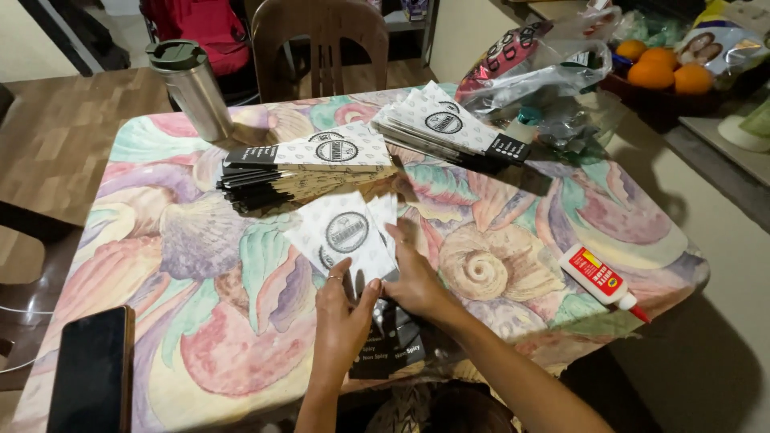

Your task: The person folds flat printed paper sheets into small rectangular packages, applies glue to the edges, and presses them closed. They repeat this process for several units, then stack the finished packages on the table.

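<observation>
In the head view, at six o'clock on the table with the pastel shell-print cloth point(200, 337), the left hand point(341, 317) and right hand point(417, 281) both pinch a white patterned paper cone sleeve with a round black emblem and black tip point(346, 232). At twelve o'clock lie two fanned stacks of flat sleeves point(309, 164) point(449, 128). A steel tumbler with a green lid point(191, 88) stands at eleven o'clock, a dark tray holding oranges point(662, 72) at two, a white glue bottle with a red nozzle point(601, 281) at four, a black phone point(92, 373) at eight.
</observation>
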